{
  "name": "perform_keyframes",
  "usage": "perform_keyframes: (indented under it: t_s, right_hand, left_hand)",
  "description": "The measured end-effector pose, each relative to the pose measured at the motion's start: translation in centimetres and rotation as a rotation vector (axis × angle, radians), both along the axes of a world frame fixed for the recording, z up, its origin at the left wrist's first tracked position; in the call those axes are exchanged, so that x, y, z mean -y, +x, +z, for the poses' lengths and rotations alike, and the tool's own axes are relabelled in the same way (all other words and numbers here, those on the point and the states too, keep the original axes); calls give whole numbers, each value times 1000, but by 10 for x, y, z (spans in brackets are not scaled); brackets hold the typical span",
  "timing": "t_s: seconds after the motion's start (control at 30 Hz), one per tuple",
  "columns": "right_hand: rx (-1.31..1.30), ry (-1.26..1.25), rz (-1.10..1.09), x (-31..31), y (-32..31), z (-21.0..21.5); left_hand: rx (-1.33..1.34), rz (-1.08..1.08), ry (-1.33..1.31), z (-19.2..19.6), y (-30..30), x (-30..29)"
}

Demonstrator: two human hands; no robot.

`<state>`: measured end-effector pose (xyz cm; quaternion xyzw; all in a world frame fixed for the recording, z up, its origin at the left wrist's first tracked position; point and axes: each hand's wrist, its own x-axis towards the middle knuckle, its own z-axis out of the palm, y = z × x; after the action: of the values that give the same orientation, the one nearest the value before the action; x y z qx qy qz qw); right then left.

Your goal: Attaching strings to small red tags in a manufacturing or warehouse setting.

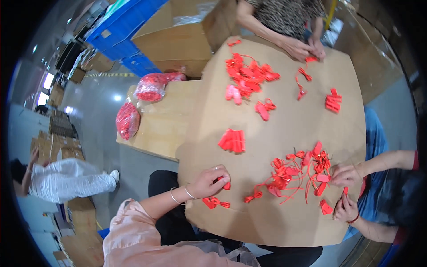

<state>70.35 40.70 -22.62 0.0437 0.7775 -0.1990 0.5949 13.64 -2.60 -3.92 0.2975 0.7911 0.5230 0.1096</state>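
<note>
Brown cardboard tops our bench [293,127]; grey floor [102,102] to the left, blue crates [113,38] past it. Our left hand [211,181], ring and bracelets on, is at the bench's near left, fingers curled, grasping a small red piece [227,186]. Visible end points right and toward us; long axis looks diagonal, but the fingers hide most of it. Our right hand is out of view, state: we cannot tell. Just nearer us lies a corded red piece [208,203], long axis roughly left to right, block end left, cord loops right. Beyond our left hand we see a row of red blocks [232,141], side by side, long axes running near to far. Farther right, a tangled red pile [280,178], pieces pointing every way. Beside it, a co-worker's nearer hand [345,210] pinches a red block [345,190], tip pointing away from us.
</note>
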Motion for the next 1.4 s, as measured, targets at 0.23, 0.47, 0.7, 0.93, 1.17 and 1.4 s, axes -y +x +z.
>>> perform_keyframes:
  t_s: [0.23, 0.47, 0.7, 0.93, 1.17, 1.4]
  right_hand:
    - [-48, 203, 264, -148, -40, 99]
    - [-1339, -175, 2, 290, -436, 352]
    - [-1243, -418, -209, 374, -473, 272]
    - [-942, -666, -816, 366, -488, 233]
    - [-1044, -455, -836, 332, -467, 190]
    - [-1021, -553, -1012, 328, -463, 168]
  left_hand:
    - [127, 278, 283, 41, 43, 52]
    - [-135, 266, 243, 45, 88, 44]
    - [29, 280, 515, 35, 73, 98]
    - [123, 152, 328, 25, 39, 122]
    - [152, 465, -342, -117, -110, 180]
    - [602, 492, -519, -249, -174, 125]
